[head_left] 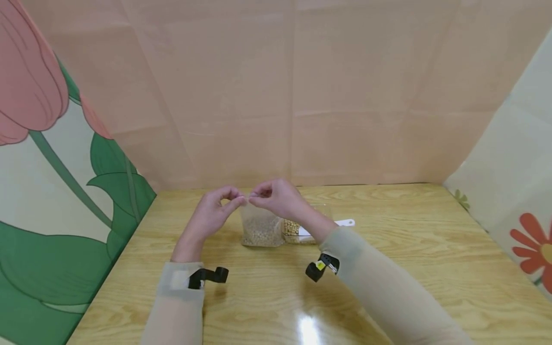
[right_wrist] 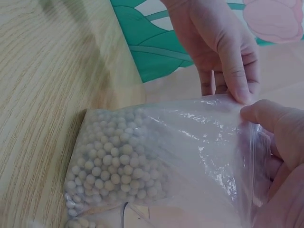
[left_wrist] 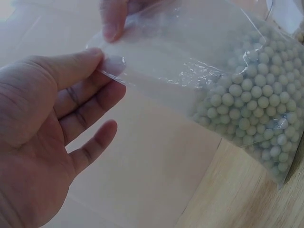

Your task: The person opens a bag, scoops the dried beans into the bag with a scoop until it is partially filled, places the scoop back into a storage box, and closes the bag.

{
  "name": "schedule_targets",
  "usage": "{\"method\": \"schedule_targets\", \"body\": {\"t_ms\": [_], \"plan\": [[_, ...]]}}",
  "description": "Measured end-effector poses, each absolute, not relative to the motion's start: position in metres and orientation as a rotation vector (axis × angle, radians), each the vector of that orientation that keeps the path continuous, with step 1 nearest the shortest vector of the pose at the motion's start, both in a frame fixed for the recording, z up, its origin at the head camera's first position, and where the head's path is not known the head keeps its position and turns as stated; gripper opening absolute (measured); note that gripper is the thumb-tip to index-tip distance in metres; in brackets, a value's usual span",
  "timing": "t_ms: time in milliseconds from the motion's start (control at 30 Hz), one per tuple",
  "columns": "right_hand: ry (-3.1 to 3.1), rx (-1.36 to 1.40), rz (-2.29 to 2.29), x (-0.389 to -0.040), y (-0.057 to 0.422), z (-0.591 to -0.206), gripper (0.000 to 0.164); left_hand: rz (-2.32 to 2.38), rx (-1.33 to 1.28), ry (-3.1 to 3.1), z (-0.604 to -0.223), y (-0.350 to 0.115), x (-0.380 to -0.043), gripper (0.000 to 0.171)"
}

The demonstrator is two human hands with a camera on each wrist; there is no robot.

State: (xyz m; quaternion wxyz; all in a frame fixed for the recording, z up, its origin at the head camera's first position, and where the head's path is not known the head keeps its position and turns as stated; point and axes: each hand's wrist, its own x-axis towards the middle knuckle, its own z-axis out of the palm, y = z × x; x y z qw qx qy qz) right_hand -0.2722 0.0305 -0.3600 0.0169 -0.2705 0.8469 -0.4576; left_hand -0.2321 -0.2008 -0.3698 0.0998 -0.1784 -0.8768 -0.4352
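A clear plastic zip bag [head_left: 261,218] stands upright on the table, its lower part filled with small round pale balls [left_wrist: 256,95] that look like dried peas or beans. My left hand [head_left: 211,211] pinches the bag's top edge near its left corner between thumb and forefinger. Close beside it, the right hand [head_left: 280,197] pinches the same top edge. In the right wrist view, the zip strip [right_wrist: 259,156] runs down along the right hand's fingers, some of which are hidden behind the film. Whether the zip is sealed cannot be seen.
Just right of the bag stands a clear box [head_left: 291,231] of yellowish beans, partly behind the right wrist. A white scoop [head_left: 345,223] lies in it, handle pointing right. Wood-grain table [head_left: 258,297] meets a pink cloth wall [head_left: 293,143] behind.
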Motion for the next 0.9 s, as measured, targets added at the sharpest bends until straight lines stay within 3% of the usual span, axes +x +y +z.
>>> {"method": "schedule_targets", "body": {"t_ms": [900], "plan": [[2.584, -0.799, -1.495, -0.277, 0.064, -0.373, 0.019, -1.261, -0.511, -2.594, -0.372, -0.204, -0.236, 0.015]]}}
